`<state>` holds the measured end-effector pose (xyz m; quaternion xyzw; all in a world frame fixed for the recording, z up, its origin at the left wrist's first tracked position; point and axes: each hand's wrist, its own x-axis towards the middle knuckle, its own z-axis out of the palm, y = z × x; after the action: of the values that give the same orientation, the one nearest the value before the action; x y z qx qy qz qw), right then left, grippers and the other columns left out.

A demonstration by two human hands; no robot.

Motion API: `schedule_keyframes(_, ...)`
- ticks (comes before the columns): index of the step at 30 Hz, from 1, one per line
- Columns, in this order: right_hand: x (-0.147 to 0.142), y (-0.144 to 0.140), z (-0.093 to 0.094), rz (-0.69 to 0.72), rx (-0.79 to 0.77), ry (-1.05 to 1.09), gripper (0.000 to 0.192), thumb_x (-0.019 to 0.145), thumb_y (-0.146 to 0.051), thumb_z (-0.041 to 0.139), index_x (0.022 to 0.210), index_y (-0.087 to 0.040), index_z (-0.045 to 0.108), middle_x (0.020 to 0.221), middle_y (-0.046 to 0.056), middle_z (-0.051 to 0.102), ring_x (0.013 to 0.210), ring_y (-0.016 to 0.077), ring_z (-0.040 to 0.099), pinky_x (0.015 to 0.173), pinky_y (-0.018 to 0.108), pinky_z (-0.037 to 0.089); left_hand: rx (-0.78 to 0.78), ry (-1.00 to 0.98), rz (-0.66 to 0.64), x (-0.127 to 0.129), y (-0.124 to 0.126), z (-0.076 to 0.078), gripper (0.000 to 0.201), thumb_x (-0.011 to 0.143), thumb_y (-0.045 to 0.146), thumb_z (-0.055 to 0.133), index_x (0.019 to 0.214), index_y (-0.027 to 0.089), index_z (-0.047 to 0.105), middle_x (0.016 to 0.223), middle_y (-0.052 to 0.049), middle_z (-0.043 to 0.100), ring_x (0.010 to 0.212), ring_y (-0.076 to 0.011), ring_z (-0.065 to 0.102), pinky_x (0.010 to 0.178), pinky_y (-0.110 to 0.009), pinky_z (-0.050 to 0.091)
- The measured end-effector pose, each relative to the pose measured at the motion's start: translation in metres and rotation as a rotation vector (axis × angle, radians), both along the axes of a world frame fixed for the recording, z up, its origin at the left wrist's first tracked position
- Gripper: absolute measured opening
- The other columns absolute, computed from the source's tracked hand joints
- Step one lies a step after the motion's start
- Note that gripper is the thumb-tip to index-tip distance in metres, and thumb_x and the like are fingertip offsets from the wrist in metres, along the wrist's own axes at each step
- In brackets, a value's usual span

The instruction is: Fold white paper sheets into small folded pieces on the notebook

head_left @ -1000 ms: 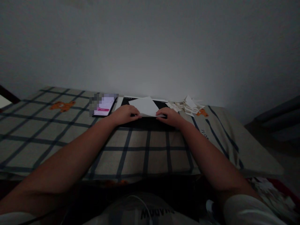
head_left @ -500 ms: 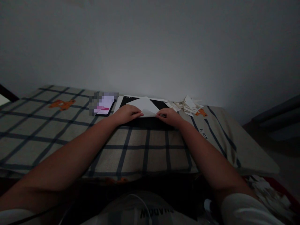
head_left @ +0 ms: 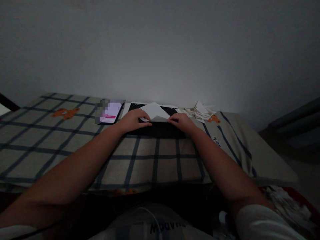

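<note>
Both forearms reach straight ahead over the checked cloth (head_left: 155,160), and the left hand (head_left: 132,120) and right hand (head_left: 182,122) rest palm-down with fingers pressed on the near corners of a folded white paper sheet (head_left: 155,111). The sheet lies on a dark board (head_left: 156,128) near the wall. A phone (head_left: 110,112) sits just left and paper scraps (head_left: 198,112) just right. In the dim light the fingertips blur, so a pinch cannot be ruled out.
</note>
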<state>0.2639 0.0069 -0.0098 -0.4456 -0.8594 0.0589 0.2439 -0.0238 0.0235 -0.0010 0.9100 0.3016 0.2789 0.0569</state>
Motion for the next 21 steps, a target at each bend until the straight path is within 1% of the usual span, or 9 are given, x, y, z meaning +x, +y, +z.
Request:
schedule_keyframes(2,0.001,0.000,0.000,-0.015,-0.015,0.015,0.013,0.085,-0.020,0.062,0.089,-0.022,0.075,0.090,0.005,0.074,0.084,0.0190,0.064,0.076,0.031,0.047,0.016,0.028,-0.019,-0.003,0.004,-0.002,0.030,0.083,0.048,0.064,0.094,0.021,0.072,0.096,-0.005,0.072,0.094,-0.0202,0.064,0.086,-0.032,0.046)
schedule_keyframes(4,0.002,0.000,-0.001,-0.025,-0.034,0.025,0.013,0.084,-0.021,0.063,0.088,-0.023,0.075,0.089,0.004,0.074,0.083,0.0189,0.064,0.075,0.031,0.047,-0.024,0.069,-0.024,-0.006,0.008,-0.003,0.026,0.089,0.041,0.055,0.091,0.021,0.072,0.094,-0.005,0.073,0.092,-0.0192,0.065,0.085,-0.032,0.046)
schedule_keyframes(7,0.004,0.001,-0.003,-0.012,-0.050,0.041,0.012,0.084,-0.021,0.063,0.089,-0.022,0.074,0.088,0.005,0.073,0.082,0.0185,0.064,0.074,0.031,0.048,-0.062,0.085,0.002,-0.006,0.010,-0.005,0.026,0.091,0.036,0.052,0.092,0.020,0.072,0.093,-0.005,0.074,0.089,-0.0189,0.066,0.084,-0.032,0.047)
schedule_keyframes(10,0.006,0.004,-0.005,0.055,-0.030,0.054,0.017,0.082,-0.016,0.063,0.094,-0.022,0.073,0.096,0.005,0.072,0.091,0.0190,0.064,0.082,0.033,0.049,-0.061,0.091,0.043,-0.006,0.010,-0.005,0.026,0.091,0.035,0.052,0.093,0.019,0.072,0.094,-0.007,0.073,0.091,-0.0196,0.065,0.083,-0.032,0.047)
schedule_keyframes(13,0.009,0.005,-0.004,0.099,0.000,0.033,0.018,0.079,-0.012,0.062,0.091,-0.021,0.073,0.100,0.006,0.072,0.097,0.0200,0.063,0.089,0.035,0.047,-0.032,0.077,0.062,-0.006,0.011,-0.007,0.024,0.090,0.034,0.052,0.091,0.019,0.071,0.094,-0.007,0.072,0.091,-0.0200,0.064,0.084,-0.033,0.046)
schedule_keyframes(16,0.007,0.000,0.002,0.112,0.015,-0.011,0.015,0.083,-0.017,0.060,0.089,-0.020,0.074,0.096,0.007,0.072,0.091,0.0192,0.064,0.084,0.033,0.047,0.041,0.018,0.069,-0.007,0.012,-0.006,0.023,0.089,0.035,0.054,0.089,0.019,0.071,0.096,-0.007,0.069,0.094,-0.0199,0.061,0.086,-0.034,0.046)
schedule_keyframes(18,0.003,-0.007,0.007,0.134,0.013,-0.045,0.014,0.085,-0.022,0.059,0.087,-0.020,0.074,0.090,0.006,0.072,0.083,0.0178,0.064,0.077,0.031,0.047,0.081,-0.031,0.112,-0.008,0.011,-0.004,0.023,0.088,0.035,0.054,0.091,0.020,0.072,0.094,-0.006,0.066,0.092,-0.0192,0.060,0.083,-0.033,0.047)
schedule_keyframes(21,-0.006,-0.018,0.012,0.180,0.046,-0.022,0.015,0.086,-0.027,0.061,0.082,-0.020,0.073,0.082,0.005,0.071,0.079,0.0165,0.063,0.075,0.030,0.045,0.053,-0.078,0.177,-0.008,0.009,-0.003,0.025,0.085,0.029,0.054,0.099,0.019,0.072,0.084,-0.004,0.065,0.081,-0.0175,0.060,0.076,-0.030,0.047)
